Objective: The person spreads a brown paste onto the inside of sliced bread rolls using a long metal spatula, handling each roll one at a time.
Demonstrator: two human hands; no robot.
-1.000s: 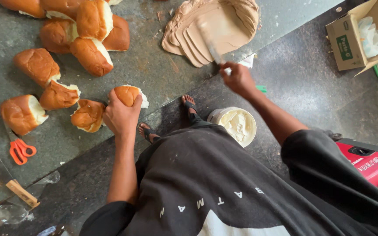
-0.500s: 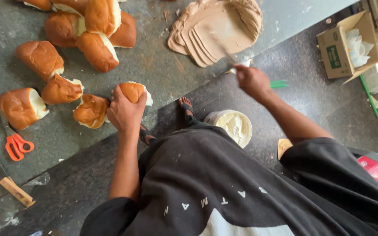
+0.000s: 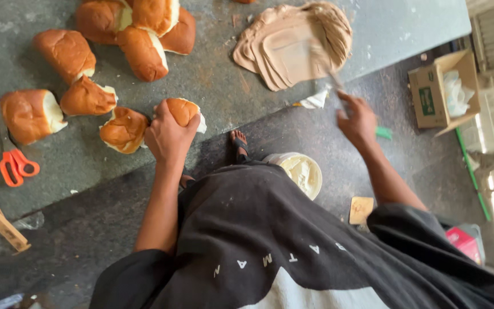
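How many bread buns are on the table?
8, perhaps more beyond the top edge: a pile of four at top, one left of it, two further left, one beside the left hand, which grips another.

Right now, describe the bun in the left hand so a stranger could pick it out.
On the grey table, find the loose buns near its front edge. The bun is the rightmost, under the left hand. It is the only one gripped.

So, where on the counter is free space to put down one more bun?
Bare counter lies between the bun pile and the brown spread, and right of the spread. Left hand, holding a bun, sits in the crowded part.
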